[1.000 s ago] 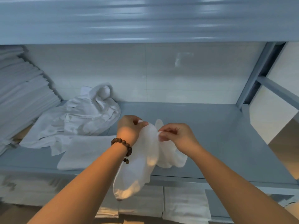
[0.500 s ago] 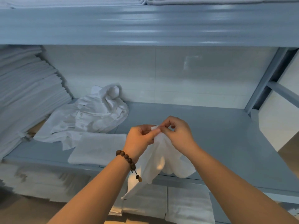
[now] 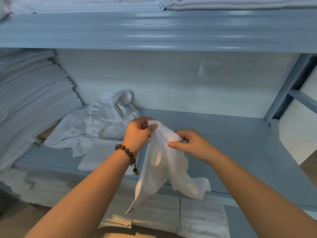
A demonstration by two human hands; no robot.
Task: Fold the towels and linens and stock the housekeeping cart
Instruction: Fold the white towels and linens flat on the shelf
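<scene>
A small white towel [image 3: 161, 167] hangs loose in front of the middle shelf [image 3: 231, 143] of a grey-blue rack. My left hand [image 3: 139, 133], with a bead bracelet on the wrist, pinches its top corner. My right hand [image 3: 192, 143] grips the cloth a little lower on the right side. The towel's lower ends dangle past the shelf's front edge. One folded white towel [image 3: 101, 157] lies flat on the shelf just left of my left wrist.
A crumpled heap of white linen [image 3: 99, 124] lies behind the folded towel. A tall slanting stack of folded sheets [image 3: 29, 100] fills the shelf's left end. Folded linens rest on the top shelf [image 3: 154, 4] and the lower shelf [image 3: 202, 219]. A rack post [image 3: 288, 86] stands at right.
My hands met at the towel's top edge, then parted: the left keeps the corner and the right has slid down the cloth. The view has tilted up a little.
</scene>
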